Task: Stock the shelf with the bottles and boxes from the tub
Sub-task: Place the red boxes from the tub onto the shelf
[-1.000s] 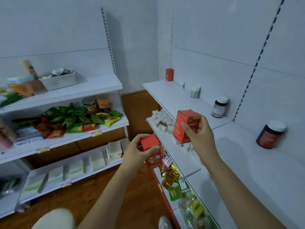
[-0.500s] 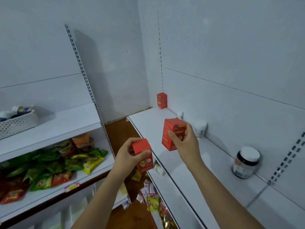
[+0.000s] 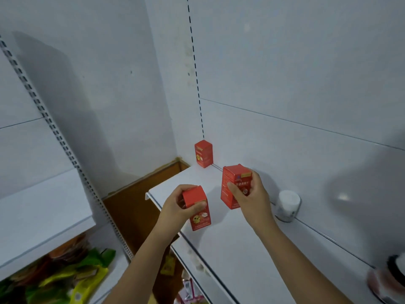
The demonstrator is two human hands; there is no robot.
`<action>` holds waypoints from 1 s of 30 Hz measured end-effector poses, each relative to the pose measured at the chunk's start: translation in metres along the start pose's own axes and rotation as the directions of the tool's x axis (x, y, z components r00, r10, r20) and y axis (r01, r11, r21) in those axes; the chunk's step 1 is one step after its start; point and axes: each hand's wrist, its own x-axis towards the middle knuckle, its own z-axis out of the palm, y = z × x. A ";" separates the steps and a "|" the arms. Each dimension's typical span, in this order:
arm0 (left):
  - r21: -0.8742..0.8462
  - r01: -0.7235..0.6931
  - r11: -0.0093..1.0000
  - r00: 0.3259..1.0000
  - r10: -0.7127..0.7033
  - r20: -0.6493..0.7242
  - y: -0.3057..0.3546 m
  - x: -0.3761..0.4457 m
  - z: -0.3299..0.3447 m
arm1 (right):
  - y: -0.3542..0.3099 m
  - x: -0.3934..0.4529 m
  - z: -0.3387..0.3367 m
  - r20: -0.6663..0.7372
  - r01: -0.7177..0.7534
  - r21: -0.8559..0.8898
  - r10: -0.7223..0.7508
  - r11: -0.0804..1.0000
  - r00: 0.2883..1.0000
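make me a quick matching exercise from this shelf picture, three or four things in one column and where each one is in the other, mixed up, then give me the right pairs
Things:
1. taller red box
2. shorter red box
3. far red box
4. white-capped bottle

Places:
A. standing in the back corner of the shelf
B. held in the left hand
C. standing against the back panel, just right of the right hand
D. held in the right hand

Pairs: 1-D, 2-B, 3-A, 4-C
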 end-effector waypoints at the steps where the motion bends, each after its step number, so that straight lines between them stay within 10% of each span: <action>1: -0.002 -0.005 1.000 1.000 0.005 0.025 -0.006 0.019 -0.007 | 0.006 0.011 0.008 -0.033 0.000 -0.009 -0.001 1.000 0.999; 11: 0.249 -0.193 0.949 0.917 0.084 0.390 -0.038 0.190 -0.074 | 0.040 0.105 0.103 -0.306 -0.067 -0.106 0.031 0.992 0.952; 21: 0.147 -0.320 0.936 0.722 0.140 0.678 -0.051 0.288 -0.085 | 0.069 0.141 0.164 -0.472 -0.116 -0.172 0.022 0.978 0.881; 30: 0.152 -0.244 0.958 0.821 0.121 0.558 -0.097 0.286 -0.080 | 0.100 0.123 0.169 -0.505 -0.217 -0.407 -0.020 0.887 0.863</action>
